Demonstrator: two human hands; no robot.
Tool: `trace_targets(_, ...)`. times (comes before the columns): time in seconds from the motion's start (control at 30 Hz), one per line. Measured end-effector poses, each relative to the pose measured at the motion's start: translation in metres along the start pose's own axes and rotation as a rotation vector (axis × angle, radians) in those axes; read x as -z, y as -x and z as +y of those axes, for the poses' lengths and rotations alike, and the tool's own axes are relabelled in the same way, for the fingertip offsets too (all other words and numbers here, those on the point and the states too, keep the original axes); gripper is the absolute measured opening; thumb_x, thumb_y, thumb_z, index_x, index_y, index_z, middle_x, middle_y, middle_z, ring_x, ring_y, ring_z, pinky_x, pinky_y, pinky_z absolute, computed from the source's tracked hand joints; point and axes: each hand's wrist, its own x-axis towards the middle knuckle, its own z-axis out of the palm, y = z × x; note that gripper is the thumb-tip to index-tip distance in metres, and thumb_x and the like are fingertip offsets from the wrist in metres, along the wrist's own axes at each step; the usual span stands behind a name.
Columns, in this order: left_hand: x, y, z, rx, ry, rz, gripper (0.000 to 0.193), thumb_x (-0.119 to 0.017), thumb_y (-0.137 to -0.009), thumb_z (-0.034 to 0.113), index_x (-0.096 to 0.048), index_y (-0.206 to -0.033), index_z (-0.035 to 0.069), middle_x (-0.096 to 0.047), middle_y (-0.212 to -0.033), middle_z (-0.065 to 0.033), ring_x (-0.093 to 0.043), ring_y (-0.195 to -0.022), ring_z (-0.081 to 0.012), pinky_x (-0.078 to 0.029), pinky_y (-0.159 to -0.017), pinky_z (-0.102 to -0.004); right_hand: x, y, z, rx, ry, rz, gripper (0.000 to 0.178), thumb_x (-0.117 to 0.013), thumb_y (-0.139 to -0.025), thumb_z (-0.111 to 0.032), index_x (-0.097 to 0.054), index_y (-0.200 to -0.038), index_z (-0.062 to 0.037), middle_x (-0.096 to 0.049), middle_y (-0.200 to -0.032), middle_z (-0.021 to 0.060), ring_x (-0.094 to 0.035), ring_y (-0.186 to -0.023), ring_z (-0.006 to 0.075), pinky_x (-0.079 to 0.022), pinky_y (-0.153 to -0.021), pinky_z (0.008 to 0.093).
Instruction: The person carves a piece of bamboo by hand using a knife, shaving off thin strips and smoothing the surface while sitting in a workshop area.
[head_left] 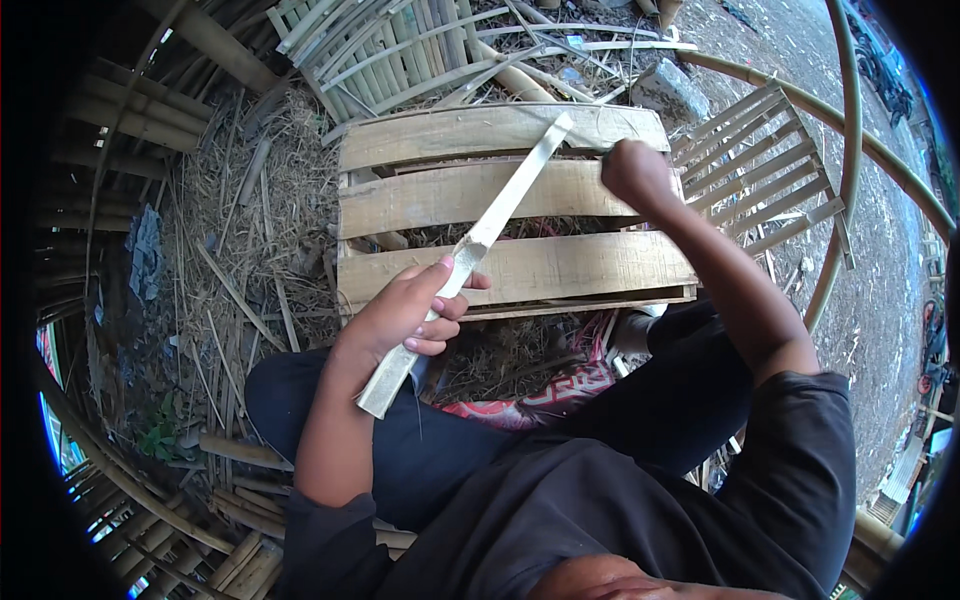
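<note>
My left hand [425,310] is wrapped round a pale split bamboo strip [510,195]. The strip slants from above my left thigh up to the far right, with a node partway along and a squared lower end. Its far end lies over the slatted wooden bench [440,275] in front of me. My right hand [640,178] is closed in a fist above the bench's right side, apart from the strip's far end. A small dark bit shows at the edge of that fist; I cannot make out what it is.
A bamboo slat rack [765,165] leans right of the bench, near curved bamboo poles [850,110]. Beyond the bench are a slatted bamboo panel [400,50] and a stone block [670,90]. Shavings [270,200] litter the ground at left. A red patterned cloth [540,405] lies between my legs.
</note>
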Motion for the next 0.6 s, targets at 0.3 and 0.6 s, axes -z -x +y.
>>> trace_targets(0.3, 0.004, -0.027, -0.021, 0.001, 0.303, -0.195, 0.050, -0.031, -0.108, 0.045, -0.047, -0.122, 0.000, -0.035, -0.066, 0.0068, -0.025, -0.044, -0.0008, -0.024, -0.036, -0.0172, -0.008, 0.074, -0.057, 0.367, -0.217, -0.129, 0.024, -0.060, -0.081, -0.021, -0.070, -0.069, -0.0025, -0.067, -0.068, 0.0219, -0.069, -0.063, 0.0379, -0.056, -0.064, 0.0474)
trace_targets(0.6, -0.004, -0.024, -0.032, -0.041, 0.251, -0.138, 0.050, -0.031, -0.108, 0.046, -0.047, -0.121, 0.001, -0.034, -0.067, 0.0064, -0.027, -0.045, -0.0011, -0.025, -0.037, -0.0174, -0.031, -0.001, -0.006, 0.084, 0.109, -0.082, 0.023, -0.059, -0.082, -0.020, -0.074, -0.079, -0.0027, -0.071, -0.081, 0.0241, -0.072, -0.077, 0.0394, -0.057, -0.070, 0.0465)
